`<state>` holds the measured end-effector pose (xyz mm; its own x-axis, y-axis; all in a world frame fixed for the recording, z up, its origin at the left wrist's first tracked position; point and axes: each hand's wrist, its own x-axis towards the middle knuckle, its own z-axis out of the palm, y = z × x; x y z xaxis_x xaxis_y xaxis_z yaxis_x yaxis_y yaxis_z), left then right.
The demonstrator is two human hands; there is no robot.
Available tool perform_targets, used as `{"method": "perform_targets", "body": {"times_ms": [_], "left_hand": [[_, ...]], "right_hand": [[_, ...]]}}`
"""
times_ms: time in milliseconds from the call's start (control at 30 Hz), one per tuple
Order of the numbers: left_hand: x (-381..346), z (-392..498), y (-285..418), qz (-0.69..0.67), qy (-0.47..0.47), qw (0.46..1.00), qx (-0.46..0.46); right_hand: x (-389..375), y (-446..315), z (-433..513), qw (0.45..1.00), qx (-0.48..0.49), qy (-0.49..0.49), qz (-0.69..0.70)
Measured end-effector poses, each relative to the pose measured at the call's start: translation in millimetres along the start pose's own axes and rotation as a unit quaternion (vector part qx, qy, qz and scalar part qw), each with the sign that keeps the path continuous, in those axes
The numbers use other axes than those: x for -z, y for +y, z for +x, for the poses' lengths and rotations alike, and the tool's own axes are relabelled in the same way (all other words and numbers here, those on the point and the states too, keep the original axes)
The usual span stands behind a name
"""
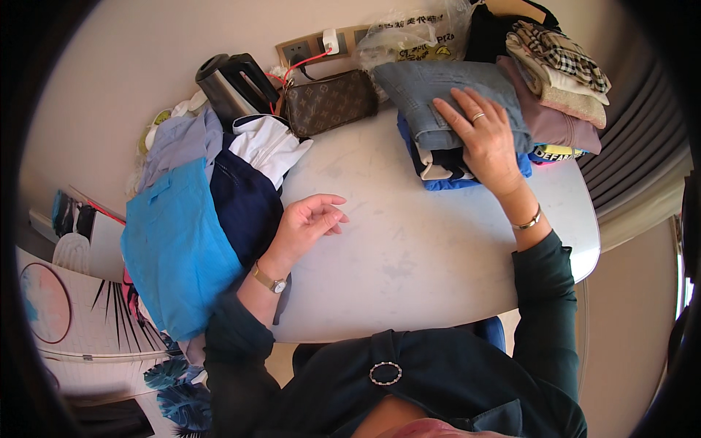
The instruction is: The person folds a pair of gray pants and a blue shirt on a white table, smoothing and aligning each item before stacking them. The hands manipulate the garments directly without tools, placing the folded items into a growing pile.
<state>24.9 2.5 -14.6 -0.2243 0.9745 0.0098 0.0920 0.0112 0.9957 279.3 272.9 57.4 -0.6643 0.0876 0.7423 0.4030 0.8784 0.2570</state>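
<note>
My right hand (484,139) rests flat, fingers spread, on folded grey-blue jeans (432,82). The jeans top a stack whose lower layers show dark and cream cloth (435,167) and a bright blue garment (457,185). My left hand (315,222) hovers near the table's middle with loosely bent fingers and holds nothing. Beside my left forearm lies a heap of unfolded clothes: a light blue garment (175,257), a navy garment (246,202), a white garment with a zip (268,145) and a pale lavender one (181,142).
A second folded stack (564,117) stands at the right, a checked cloth (564,55) on top. Along the wall are an electric kettle (233,87), a brown monogrammed pouch (331,104), a plugged-in charger (331,41) with a red cable and a plastic bag (405,35). The white table (394,263) has rounded corners.
</note>
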Motion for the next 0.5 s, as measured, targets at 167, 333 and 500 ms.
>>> {"method": "perform_targets", "body": {"times_ms": [167,333,500], "left_hand": [[-1,-1,4,0.008,-0.003,1.000,0.002],[-2,-1,3,0.009,-0.001,1.000,-0.001],[-1,1,1,0.005,-0.005,1.000,0.009]], "right_hand": [[-6,-2,-11,0.998,-0.031,-0.058,0.013],[9,-7,-9,0.990,-0.050,-0.127,0.046],[31,21,18,0.910,-0.082,-0.206,0.350]]}}
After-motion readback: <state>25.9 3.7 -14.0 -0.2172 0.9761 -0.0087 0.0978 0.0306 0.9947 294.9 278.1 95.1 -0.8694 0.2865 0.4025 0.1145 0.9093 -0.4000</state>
